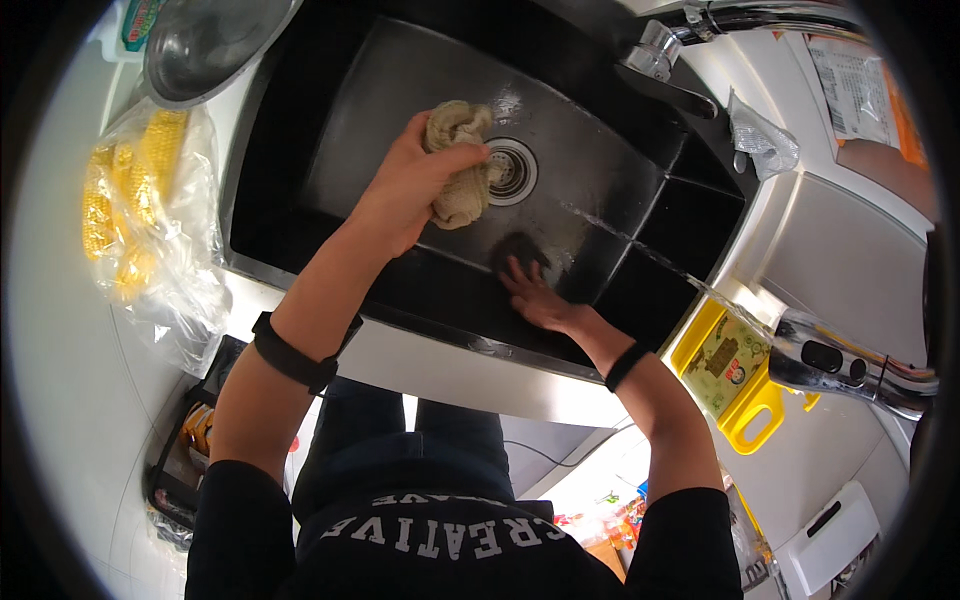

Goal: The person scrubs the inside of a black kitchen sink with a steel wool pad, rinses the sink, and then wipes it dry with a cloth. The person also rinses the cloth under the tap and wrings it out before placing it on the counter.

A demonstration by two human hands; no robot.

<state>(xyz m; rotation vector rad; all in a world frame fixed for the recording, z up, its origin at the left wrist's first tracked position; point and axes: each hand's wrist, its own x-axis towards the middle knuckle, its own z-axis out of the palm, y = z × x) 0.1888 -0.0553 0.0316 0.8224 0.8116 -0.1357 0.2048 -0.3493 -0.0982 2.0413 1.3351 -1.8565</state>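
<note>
My left hand (420,169) grips a bunched beige cloth (459,206) above the black sink (375,112), close to the round metal drain strainer (513,171). The cloth hides part of the strainer's left side. Lower down, my right hand (541,300) reaches toward the sink floor near its front wall with the fingers apart. Beneath those fingertips is a dark round patch; I cannot tell whether it is a shadow or a thing. A thin stream of water (660,264) runs from the chrome spout (817,349) at the right into the sink.
Corn cobs in a clear plastic bag (154,195) and a metal bowl (217,52) sit left of the sink. A second chrome fixture with a lever (656,56) stands at its back right corner. A silvery packet (765,139) and a yellow-handled item (724,367) lie at the right.
</note>
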